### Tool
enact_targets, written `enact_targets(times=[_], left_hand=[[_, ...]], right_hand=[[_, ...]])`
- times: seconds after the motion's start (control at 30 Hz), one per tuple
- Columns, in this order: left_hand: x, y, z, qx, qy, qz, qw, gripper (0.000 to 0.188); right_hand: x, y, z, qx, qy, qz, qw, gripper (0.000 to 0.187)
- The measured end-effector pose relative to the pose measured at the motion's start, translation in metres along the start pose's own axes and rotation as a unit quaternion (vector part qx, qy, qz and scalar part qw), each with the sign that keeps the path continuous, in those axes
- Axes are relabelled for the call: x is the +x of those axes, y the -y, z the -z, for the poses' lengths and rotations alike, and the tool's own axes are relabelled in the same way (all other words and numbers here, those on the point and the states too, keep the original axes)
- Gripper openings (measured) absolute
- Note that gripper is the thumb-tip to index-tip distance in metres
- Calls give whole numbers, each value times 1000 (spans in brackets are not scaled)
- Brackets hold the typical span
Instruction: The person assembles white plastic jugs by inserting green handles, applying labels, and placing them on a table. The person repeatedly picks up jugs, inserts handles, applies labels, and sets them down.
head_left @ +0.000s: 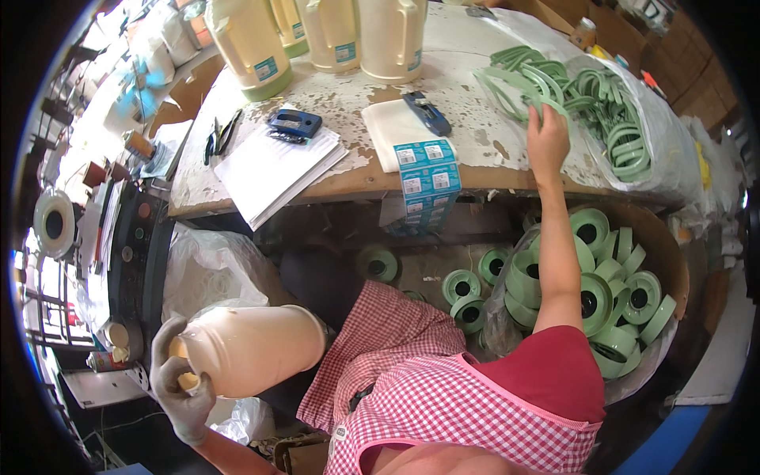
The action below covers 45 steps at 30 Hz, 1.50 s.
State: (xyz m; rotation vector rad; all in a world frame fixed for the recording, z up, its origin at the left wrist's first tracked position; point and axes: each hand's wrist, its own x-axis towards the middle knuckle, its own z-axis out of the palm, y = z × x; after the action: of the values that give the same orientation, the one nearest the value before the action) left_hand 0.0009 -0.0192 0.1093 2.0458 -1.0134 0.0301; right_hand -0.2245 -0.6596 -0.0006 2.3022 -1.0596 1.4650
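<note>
Head view: gloved left hand (184,400) pinches end of cream plastic jug body (257,348), held tilted; bare right hand (548,144) at green plastic loops (520,57), cannot tell whether pinching.

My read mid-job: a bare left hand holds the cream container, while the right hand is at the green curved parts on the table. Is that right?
Not quite: the left hand wears a grey glove, as the head view shows. It does hold the cream container, and the right hand is at the green curved parts on the table.
</note>
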Motion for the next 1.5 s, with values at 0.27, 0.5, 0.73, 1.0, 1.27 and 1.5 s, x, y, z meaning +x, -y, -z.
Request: enact_targets(times=[0.27, 0.5, 0.73, 1.0, 1.27, 1.5], left_hand=[[-19, 24, -29, -222, 34, 6, 974, 68], [-16, 53, -36, -655, -39, 214, 724, 83], [-41, 42, -43, -518, -311, 255, 755, 53], [-69, 38, -55, -386, -355, 330, 785, 47], [-74, 20, -86, -403, -451, 325, 727, 40], [-60, 32, -82, -355, -474, 256, 764, 31]], right_hand=[[13, 235, 58, 707, 314, 80, 629, 20], [0, 409, 20, 762, 553, 270, 201, 17], [-95, 469, 42, 678, 666, -280, 137, 69], [-131, 468, 60, 681, 665, -264, 154, 37], [-143, 473, 54, 672, 674, -286, 107, 39], [-144, 466, 78, 719, 579, -310, 227, 30]])
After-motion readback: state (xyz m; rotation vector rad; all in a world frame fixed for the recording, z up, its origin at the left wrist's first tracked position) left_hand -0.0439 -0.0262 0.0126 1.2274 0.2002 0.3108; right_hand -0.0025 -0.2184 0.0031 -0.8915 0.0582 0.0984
